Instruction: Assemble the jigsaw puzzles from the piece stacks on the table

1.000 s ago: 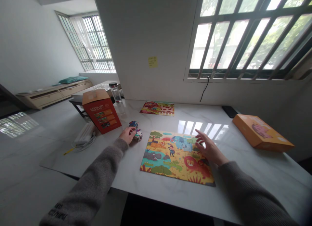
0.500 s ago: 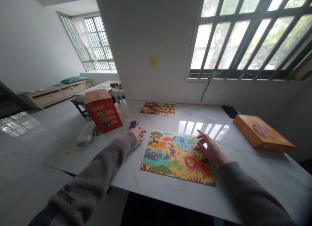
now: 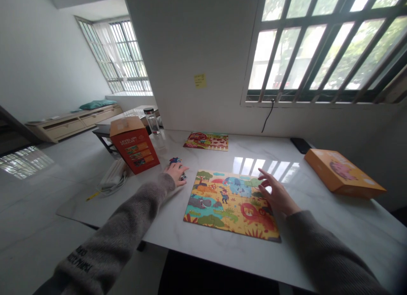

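Quick notes, me at 6 o'clock: my left hand (image 3: 176, 174) sits at about 11 o'clock, palm down, fingers curled over a small heap of cardboard pieces (image 3: 174, 160), and the hand hides most of the heap. It's touching them, but I can't tell whether it's actually gripping any. My right hand (image 3: 276, 193) is at about 1 o'clock, relaxed and open with the fingers spread, holding nothing, over the right side of the puzzle (image 3: 230, 206). The puzzle lies flat at 12 o'clock on the glossy white marble table (image 3: 318, 231), a thin, square, assembled animal scene in bright colours, its near edge toward me. The heap is just off its top left corner. Beyond it, at 12 o'clock, lies a smaller flat puzzle (image 3: 206, 141). A red cardboard box (image 3: 133, 146) stands at 11 o'clock, with a clear cylindrical bottle (image 3: 152, 122) behind it. A flat orange box (image 3: 343, 180) lies at 2 o'clock, and a black slab (image 3: 300, 145) sits against the wall behind it. White cables (image 3: 112, 178) lie coiled at 10 o'clock. My sleeves are knitted grey wool.
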{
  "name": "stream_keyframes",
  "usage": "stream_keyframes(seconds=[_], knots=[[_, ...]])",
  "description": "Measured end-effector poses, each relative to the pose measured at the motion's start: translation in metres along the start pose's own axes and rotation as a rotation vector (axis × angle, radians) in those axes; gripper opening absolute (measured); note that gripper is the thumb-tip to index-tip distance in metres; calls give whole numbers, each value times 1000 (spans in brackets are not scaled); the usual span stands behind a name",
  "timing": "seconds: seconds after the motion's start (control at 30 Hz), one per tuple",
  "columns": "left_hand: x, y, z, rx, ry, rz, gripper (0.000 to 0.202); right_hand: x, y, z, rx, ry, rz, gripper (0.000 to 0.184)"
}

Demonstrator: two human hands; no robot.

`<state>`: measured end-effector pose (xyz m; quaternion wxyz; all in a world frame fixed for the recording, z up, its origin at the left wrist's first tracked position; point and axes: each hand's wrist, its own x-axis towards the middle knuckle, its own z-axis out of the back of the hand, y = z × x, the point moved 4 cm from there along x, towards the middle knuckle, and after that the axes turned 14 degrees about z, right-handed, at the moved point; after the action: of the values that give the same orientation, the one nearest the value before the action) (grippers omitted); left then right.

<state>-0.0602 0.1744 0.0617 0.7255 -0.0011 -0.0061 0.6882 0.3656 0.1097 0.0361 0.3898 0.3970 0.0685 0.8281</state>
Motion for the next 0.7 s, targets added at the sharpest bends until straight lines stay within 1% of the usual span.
stream_keyframes(seconds=[0.03, 0.1, 0.17, 0.2, 0.23, 0.27, 0.33, 0.4, 0.47, 0.6, 0.7], knots=[[-7, -4, 3, -12, -57, -37, 62, -1, -1, 1, -2, -2, 0, 58], [-26, -17, 6, -78, -126, -197, 59, -2, -2, 2, -11, -8, 3, 58], [-48, -29, 3, -157, -108, -379, 57, -4, -3, 3, -24, -13, 11, 58], [-59, -34, 0, -189, -77, -440, 59, -4, -2, 4, -31, -16, 17, 57], [-69, -36, -4, -212, -47, -472, 63, -5, -2, 5, -36, -17, 25, 56], [-78, -38, -9, -226, -20, -478, 68, -5, 0, 5, -41, -10, 32, 55], [-91, -36, -20, -227, 17, -426, 77, -6, 4, 4, -55, 19, 44, 48], [-99, -32, -29, -208, 36, -348, 83, -8, 12, 1, -79, 70, 63, 39], [-103, -30, -34, -177, 40, -294, 86, -11, 25, -5, -119, 130, 93, 36], [-106, -38, -36, -156, 35, -282, 82, -22, 55, -17, -234, 275, 154, 45], [-106, -46, -36, -153, 30, -266, 81, -35, 76, -19, -300, 345, 162, 58]])
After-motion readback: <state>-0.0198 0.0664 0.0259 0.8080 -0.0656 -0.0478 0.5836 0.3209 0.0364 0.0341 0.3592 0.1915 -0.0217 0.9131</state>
